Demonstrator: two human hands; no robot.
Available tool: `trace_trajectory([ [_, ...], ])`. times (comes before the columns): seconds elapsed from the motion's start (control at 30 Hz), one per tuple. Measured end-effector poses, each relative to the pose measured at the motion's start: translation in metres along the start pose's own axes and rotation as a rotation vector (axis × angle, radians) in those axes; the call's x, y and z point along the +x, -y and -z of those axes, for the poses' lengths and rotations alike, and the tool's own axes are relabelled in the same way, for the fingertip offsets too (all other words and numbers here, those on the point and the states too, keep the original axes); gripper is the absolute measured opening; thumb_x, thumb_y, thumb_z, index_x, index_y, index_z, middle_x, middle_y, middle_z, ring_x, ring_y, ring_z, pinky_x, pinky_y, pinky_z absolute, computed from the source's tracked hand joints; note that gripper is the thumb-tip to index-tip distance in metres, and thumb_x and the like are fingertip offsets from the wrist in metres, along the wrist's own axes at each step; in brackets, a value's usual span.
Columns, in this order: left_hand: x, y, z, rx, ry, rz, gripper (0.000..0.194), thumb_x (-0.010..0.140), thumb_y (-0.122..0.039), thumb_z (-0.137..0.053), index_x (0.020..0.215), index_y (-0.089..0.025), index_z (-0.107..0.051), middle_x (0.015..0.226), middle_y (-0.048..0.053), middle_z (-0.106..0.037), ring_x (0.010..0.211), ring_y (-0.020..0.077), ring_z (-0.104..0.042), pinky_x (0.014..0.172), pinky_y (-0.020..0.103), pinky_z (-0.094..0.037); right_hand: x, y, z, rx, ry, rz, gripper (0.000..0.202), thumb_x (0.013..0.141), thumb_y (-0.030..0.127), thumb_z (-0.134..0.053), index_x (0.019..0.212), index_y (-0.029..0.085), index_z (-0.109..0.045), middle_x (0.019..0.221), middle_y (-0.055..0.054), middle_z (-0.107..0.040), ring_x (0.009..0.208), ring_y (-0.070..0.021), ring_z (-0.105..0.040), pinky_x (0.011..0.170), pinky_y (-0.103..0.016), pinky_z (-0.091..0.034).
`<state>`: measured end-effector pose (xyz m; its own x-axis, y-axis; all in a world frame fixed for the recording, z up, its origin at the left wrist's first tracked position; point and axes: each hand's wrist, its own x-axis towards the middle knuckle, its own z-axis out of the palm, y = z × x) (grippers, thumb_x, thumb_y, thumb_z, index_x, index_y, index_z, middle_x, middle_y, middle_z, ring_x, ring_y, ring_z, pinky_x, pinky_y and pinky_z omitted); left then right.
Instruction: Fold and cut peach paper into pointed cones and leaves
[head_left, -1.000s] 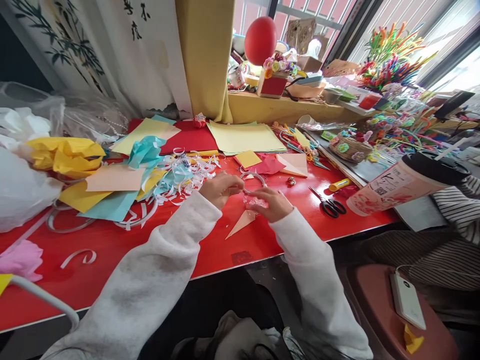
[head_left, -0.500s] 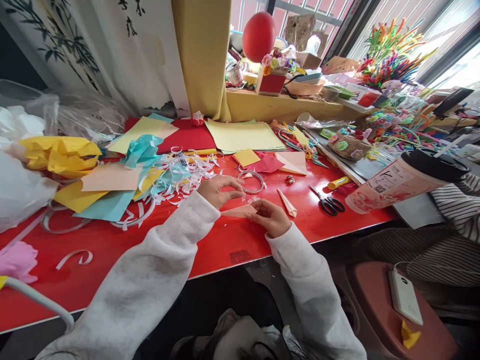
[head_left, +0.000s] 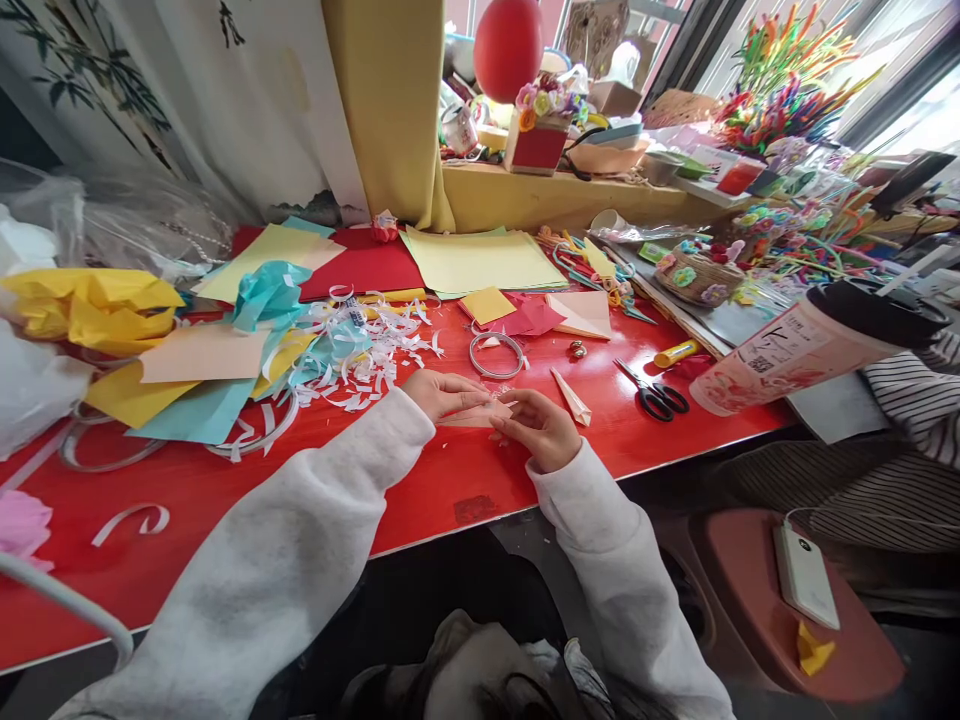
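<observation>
Between my two hands is a small folded piece of peach paper point(head_left: 474, 416), low over the red table. My left hand point(head_left: 442, 396) has its fingers closed at the paper's upper edge. My right hand point(head_left: 541, 428) pinches the paper's right end between thumb and fingers. A folded peach paper cone point(head_left: 571, 397) lies just right of my right hand. Beyond my hands rests a roll of clear tape point(head_left: 496, 356). Black-handled scissors point(head_left: 654, 392) lie farther right, beside a yellow glue stick point(head_left: 676, 353).
Coloured paper sheets point(head_left: 199, 400) and white paper shreds point(head_left: 390, 340) cover the left of the red table point(head_left: 420, 500). A yellow paper stack point(head_left: 487, 262) lies at the back. At right, a tilted drink cup point(head_left: 795, 350) stands near a person's striped sleeve point(head_left: 911, 395).
My left hand has come down onto the peach paper, its fingers closing at the edge. My right hand still pinches the other end. The view has shifted slightly.
</observation>
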<state>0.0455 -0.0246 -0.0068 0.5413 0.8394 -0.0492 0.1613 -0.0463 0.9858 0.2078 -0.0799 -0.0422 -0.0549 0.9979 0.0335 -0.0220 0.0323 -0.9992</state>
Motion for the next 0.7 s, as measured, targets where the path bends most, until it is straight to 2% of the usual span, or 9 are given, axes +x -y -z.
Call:
trace_trajectory([
  [0.33, 0.001, 0.001, 0.002, -0.081, 0.044, 0.058, 0.024, 0.056, -0.037, -0.063, 0.070, -0.018, -0.067, 0.084, 0.001, -0.066, 0.094, 0.0183, -0.054, 0.091, 0.029, -0.034, -0.002, 0.003, -0.001, 0.061, -0.047, 0.019, 0.029, 0.058, 0.025, -0.065, 0.080, 0.015, -0.050, 0.052, 0.005, -0.053, 0.052, -0.0110, -0.059, 0.051, -0.024, -0.049],
  [0.53, -0.003, -0.008, 0.006, -0.148, 0.118, 0.259, 0.046, 0.066, -0.057, -0.044, 0.082, -0.020, -0.066, 0.093, 0.005, -0.063, 0.098, 0.0213, -0.051, 0.089, 0.033, -0.034, -0.002, 0.005, 0.000, 0.037, -0.097, 0.053, 0.036, 0.059, 0.027, -0.064, 0.092, 0.016, -0.052, 0.054, 0.004, -0.055, 0.052, -0.0112, -0.059, 0.055, -0.026, -0.049],
  [0.7, -0.005, -0.009, 0.005, -0.229, 0.137, 0.293, 0.054, 0.067, -0.063, -0.036, 0.079, -0.020, -0.066, 0.103, 0.005, -0.059, 0.105, 0.0196, -0.046, 0.092, 0.032, -0.030, -0.003, 0.006, -0.002, 0.023, -0.093, 0.070, 0.036, 0.060, 0.028, -0.064, 0.092, 0.017, -0.054, 0.054, 0.003, -0.056, 0.054, -0.0121, -0.060, 0.058, -0.030, -0.050],
])
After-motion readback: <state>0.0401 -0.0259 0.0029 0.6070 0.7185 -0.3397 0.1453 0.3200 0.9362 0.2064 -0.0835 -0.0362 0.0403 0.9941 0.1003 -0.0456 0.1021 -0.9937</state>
